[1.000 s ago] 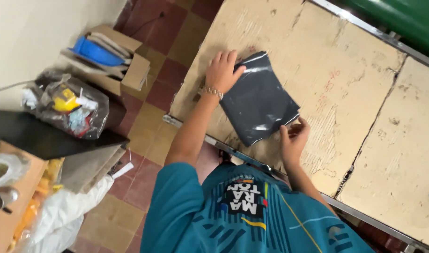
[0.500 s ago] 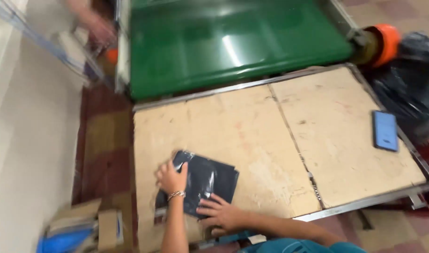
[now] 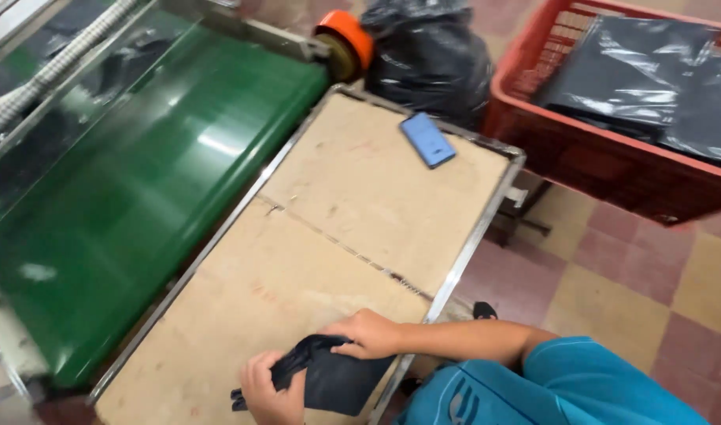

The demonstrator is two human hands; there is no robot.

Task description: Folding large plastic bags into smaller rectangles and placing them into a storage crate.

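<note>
Head view: two hands gather one black plastic mailer bag at the near edge of the desk.
The left hand clenches the bunched end of the bag; the right hand presses flat on top. Judged mid-fold; next calls for a firmer two-handed grip. One blue phone lies far beyond, one red crate right.

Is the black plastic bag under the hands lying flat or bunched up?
Partly bunched: the left hand gathers the black bag into a twisted wad; right hand rests on it.
</note>
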